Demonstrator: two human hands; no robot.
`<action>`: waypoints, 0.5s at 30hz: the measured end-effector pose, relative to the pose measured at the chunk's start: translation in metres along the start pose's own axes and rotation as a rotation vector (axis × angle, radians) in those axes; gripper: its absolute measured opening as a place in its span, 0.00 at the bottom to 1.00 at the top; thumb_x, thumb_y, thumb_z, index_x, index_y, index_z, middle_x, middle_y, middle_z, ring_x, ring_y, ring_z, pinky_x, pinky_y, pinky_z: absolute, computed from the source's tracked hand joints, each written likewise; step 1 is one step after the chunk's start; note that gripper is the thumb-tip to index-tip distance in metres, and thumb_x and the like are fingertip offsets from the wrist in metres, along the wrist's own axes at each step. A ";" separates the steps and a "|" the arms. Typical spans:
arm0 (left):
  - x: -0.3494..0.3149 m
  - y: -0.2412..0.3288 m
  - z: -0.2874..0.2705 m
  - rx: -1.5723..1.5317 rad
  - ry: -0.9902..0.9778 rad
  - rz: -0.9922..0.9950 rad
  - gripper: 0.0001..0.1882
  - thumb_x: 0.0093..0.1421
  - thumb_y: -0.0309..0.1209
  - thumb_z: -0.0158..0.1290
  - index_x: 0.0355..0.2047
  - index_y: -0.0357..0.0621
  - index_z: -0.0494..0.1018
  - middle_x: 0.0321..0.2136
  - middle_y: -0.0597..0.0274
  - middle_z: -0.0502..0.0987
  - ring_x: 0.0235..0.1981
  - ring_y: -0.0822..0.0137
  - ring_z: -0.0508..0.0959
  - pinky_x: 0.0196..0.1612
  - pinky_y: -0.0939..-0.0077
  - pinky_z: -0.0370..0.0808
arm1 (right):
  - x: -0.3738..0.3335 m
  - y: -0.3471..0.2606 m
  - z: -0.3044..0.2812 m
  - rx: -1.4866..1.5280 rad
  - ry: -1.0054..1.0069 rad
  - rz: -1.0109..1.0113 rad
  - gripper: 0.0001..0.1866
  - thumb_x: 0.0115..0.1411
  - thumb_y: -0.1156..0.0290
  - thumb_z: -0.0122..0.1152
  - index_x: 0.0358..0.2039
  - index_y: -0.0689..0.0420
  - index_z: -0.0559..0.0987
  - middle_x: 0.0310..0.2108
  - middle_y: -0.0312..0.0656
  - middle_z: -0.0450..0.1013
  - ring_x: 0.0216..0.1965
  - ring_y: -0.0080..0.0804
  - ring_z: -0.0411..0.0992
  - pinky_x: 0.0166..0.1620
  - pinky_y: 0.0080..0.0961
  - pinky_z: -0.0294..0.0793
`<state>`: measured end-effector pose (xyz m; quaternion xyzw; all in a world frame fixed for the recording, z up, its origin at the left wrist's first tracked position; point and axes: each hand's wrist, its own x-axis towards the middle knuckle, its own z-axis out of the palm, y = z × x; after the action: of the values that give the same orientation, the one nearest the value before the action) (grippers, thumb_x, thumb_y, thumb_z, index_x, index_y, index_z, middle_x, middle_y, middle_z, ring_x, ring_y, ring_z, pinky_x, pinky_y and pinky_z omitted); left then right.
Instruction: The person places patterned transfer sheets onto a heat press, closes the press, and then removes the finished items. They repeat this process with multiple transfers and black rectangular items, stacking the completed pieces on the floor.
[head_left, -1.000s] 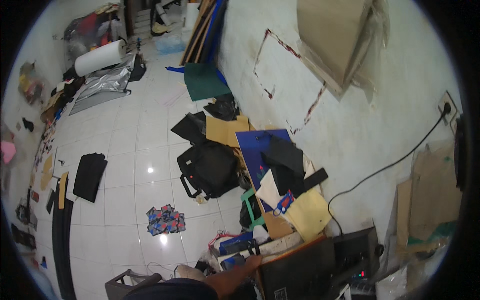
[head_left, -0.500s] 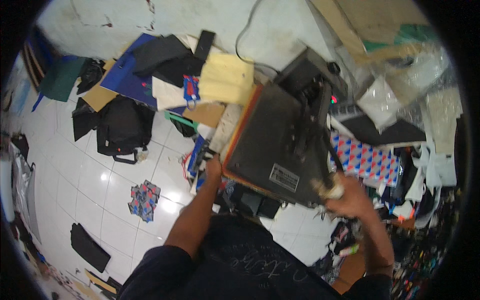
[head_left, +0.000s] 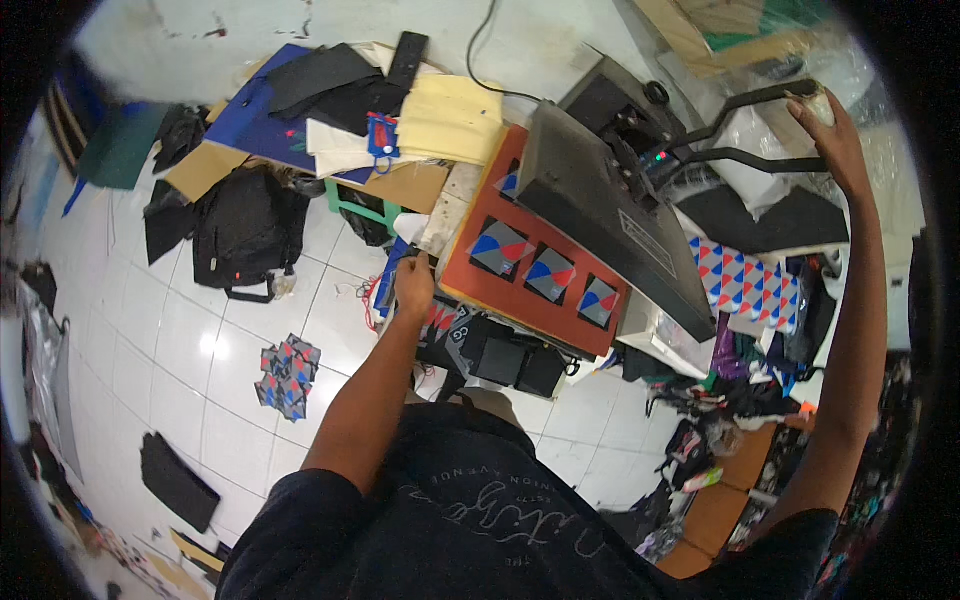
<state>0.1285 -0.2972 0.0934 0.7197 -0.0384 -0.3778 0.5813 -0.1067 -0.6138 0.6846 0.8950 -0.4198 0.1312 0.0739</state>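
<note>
- Nearest, at 12 o'clock from the dark shirt [head_left: 500, 510], two black flat panels [head_left: 505, 362] sit just below the press's near edge.
- At 11 o'clock, the left of the two hands [head_left: 415, 285] is curled closed around a small dark piece, its kind hard to make out, beside the pad's left edge.
- At 12 o'clock lies the press's brick-red pad [head_left: 505, 295], carrying printed pieces [head_left: 550, 272] in grey, red and blue: three in a slanting row, another partly under the plate.
- At 10 o'clock, a heap of similar pieces [head_left: 288, 378] lies on the white tiled floor [head_left: 120, 340].
- At 1 o'clock, the black plate [head_left: 620, 225] stands tilted up over the pad.
- At 11 o'clock, a green stool [head_left: 365, 207] is partly covered by boards.
- At 9 o'clock, folded black cloth [head_left: 178, 482] rests on the tiles.
- At 2 o'clock lies a patterned sheet [head_left: 745, 285] in matching colours.
- Between 10 and 11 o'clock sits a black bag [head_left: 250, 230].
- At 12 o'clock, yellow cloth [head_left: 450, 118] lies by the press.
- Between 1 and 2 o'clock, the right hand [head_left: 832, 128] wraps the pale grip of the black lever [head_left: 750, 97].
- Farthest, at 12 o'clock, a cable [head_left: 471, 62] runs before the stained pale wall [head_left: 300, 25].
</note>
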 end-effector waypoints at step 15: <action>-0.136 -0.108 -0.145 -0.312 0.363 -0.242 0.12 0.58 0.36 0.53 0.34 0.40 0.71 0.21 0.66 0.70 0.17 0.75 0.68 0.19 0.80 0.66 | 0.088 0.068 -0.001 -0.147 0.135 -0.131 0.51 0.46 0.33 0.60 0.57 0.66 0.66 0.50 0.57 0.70 0.53 0.46 0.68 0.55 0.35 0.65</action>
<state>0.0754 -0.0784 0.0730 0.6767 0.2115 -0.3106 0.6332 -0.1052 -0.7211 0.7130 0.9018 -0.3630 0.1548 0.1759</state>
